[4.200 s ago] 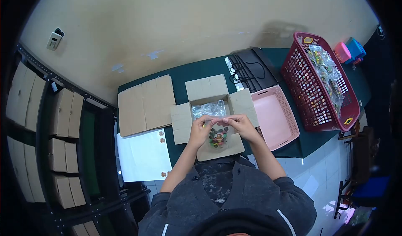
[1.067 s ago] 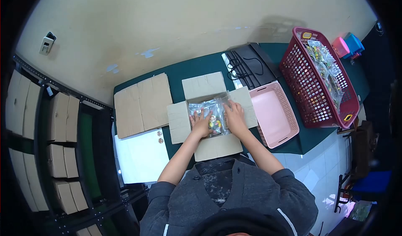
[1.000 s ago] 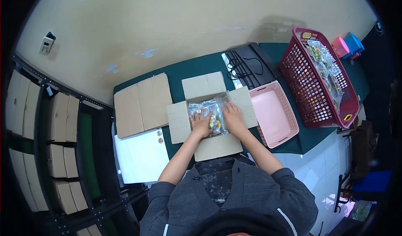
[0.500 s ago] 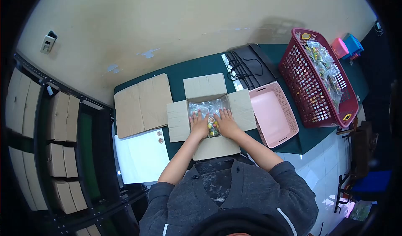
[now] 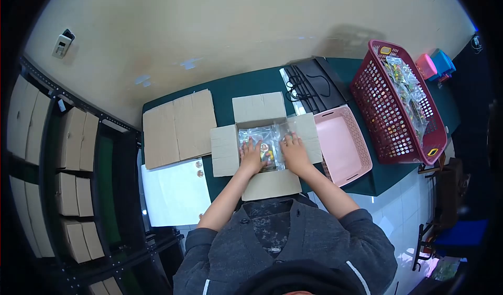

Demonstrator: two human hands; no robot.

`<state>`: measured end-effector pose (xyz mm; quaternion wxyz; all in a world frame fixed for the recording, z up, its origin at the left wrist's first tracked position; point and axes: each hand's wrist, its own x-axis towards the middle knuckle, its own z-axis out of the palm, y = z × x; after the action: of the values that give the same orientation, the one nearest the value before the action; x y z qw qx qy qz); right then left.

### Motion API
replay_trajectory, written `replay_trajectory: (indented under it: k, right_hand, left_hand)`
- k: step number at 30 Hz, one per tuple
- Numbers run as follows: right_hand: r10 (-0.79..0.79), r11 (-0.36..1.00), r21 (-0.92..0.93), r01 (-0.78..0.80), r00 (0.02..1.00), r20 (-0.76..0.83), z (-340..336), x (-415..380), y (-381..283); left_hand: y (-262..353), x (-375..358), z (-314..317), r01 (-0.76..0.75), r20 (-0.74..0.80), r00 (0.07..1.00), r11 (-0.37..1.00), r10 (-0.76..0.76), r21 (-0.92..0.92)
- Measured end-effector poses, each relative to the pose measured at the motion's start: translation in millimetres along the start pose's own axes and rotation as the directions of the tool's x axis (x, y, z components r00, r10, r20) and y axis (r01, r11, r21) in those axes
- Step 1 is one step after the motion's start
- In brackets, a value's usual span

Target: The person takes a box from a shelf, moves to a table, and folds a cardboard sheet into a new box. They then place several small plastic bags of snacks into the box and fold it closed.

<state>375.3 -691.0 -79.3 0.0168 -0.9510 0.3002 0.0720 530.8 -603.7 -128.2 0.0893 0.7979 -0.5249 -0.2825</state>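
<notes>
An open cardboard box (image 5: 258,108) stands in front of me with its flaps folded outward. Inside lie clear plastic bags (image 5: 268,134) with small yellow, green and red items, and a round sticker shows on one. My left hand (image 5: 251,158) rests on the bags at the box's left side, fingers spread. At the right side of the box my right hand (image 5: 295,152) lies with fingers apart over clear plastic, beside the right flap.
Flat cardboard (image 5: 178,127) and a white sheet (image 5: 175,195) with round stickers lie left. To the right are a pink basket (image 5: 343,143), a black rack with a cable (image 5: 314,85) and a maroon basket (image 5: 385,112) of filled bags. Shelves (image 5: 78,190) hold boxes at far left.
My right hand has shifted right, toward the right flap, and clear plastic now shows over the box's right edge. My left hand has stayed nearly in place.
</notes>
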Motion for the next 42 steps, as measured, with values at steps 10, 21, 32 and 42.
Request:
replay_trajectory:
  k: [10,21,32,42]
  right_hand:
    - [-0.176,0.779,0.553,0.293,0.950,-0.256,-1,-7,-15]
    - [-0.119,0.925,0.359,0.124,0.992,-0.035,25,-2,-8]
    - [-0.048,0.852,0.508,0.127,0.985,-0.166,2,1,2]
    - [0.454,0.790,0.611,-0.055,0.722,-0.522,-22,-21,69]
  left_hand:
    - [-1,-3,0,-0.016,0.007,1.000,0.974,0.015,0.226]
    - [0,-6,-2,-0.034,0.000,0.999,0.963,0.035,0.267]
    - [-19,-39,-45,0.147,-0.521,0.840,0.988,-0.149,-0.046]
    - [-54,-88,-72,-0.136,-0.378,0.867,0.573,-0.326,-0.808]
